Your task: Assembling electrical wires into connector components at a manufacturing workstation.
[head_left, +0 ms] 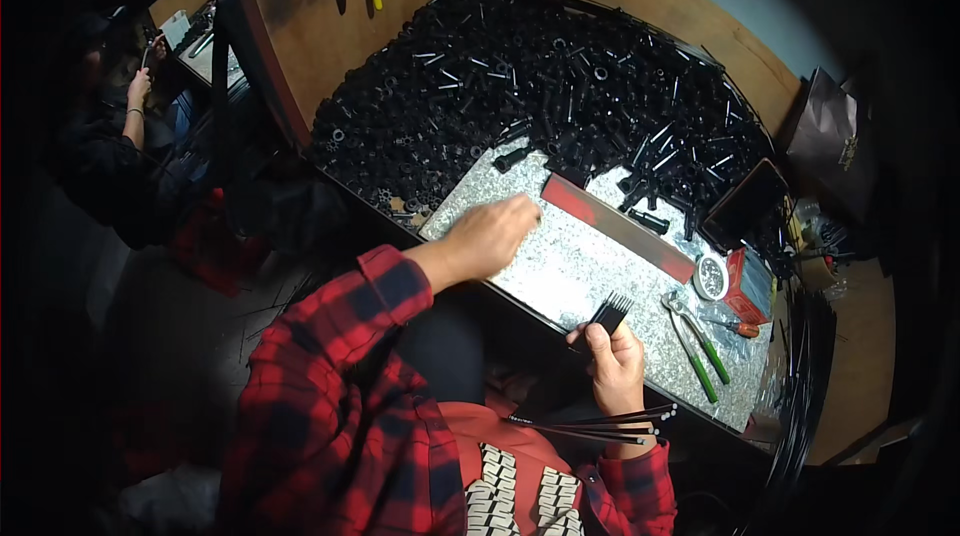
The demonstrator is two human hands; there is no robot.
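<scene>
My left hand is closed above the left part of the speckled metal work surface. Its fingertips are pressed together, and a tiny dark spot shows at them; what they hold, if anything, is too small to name. Near the front edge of that surface, my right hand grips a flat black comb-like piece between thumb and fingers. Its row of thin prongs points up and away from me. Several thin black rods with pale ends stretch across my right wrist.
A large heap of black tubular parts fills the back, behind a red-and-grey bar. To the right lie green-handled pliers, a white round tub, a red-and-blue box and an orange-handled tool. Another person works at far left.
</scene>
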